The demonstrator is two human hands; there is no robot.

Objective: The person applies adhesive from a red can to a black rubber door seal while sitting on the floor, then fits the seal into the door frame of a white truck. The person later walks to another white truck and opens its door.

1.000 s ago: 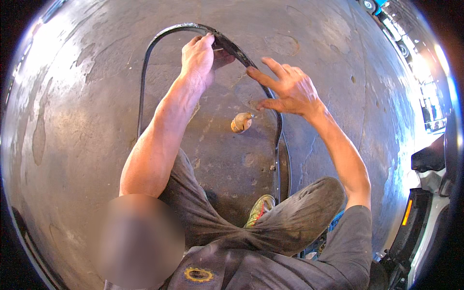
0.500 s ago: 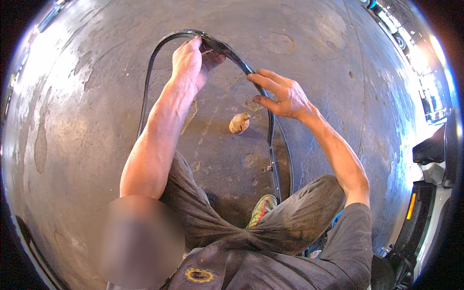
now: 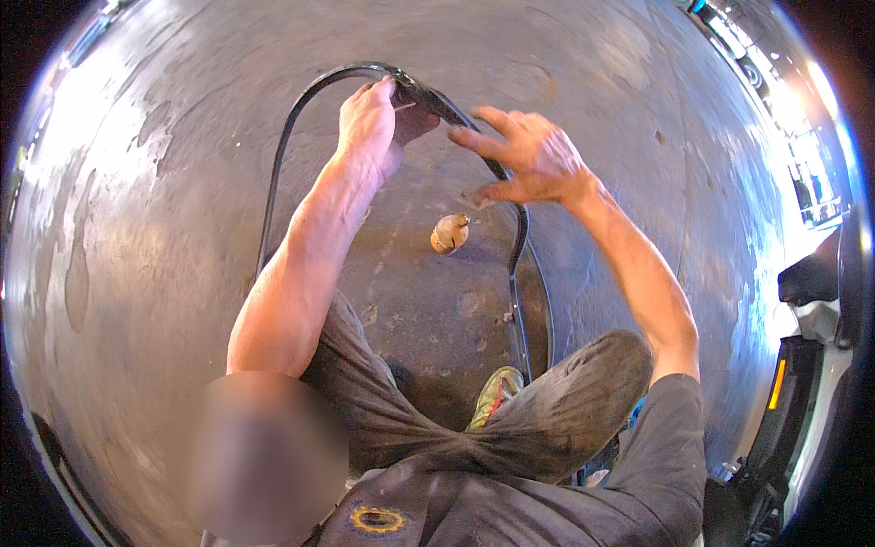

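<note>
A long, glossy black flexible trim strip (image 3: 278, 169) arches over the floor in front of me, its right side running down toward my shoe. My left hand (image 3: 374, 128) is closed on the strip near the top of the arch; the palm and some fingers lie beneath it and are partly hidden. My right hand (image 3: 540, 159) is over the right side of the strip with fingers spread, slightly blurred; whether the fingertips touch the strip I cannot tell. Inside the arch, a small tan, stained bottle-like container (image 3: 449, 235) with a dark tip stands on the floor.
I sit cross-legged on a worn, stained grey floor (image 3: 164, 273). My shoe (image 3: 495, 397) is beside the strip's lower right end. A vehicle part (image 3: 802, 392), dark and white with an orange reflector, stands close by my right side.
My left hand and the top of the strip have shifted slightly right. My right hand has moved up a little, its fingers lifting and spreading over the strip.
</note>
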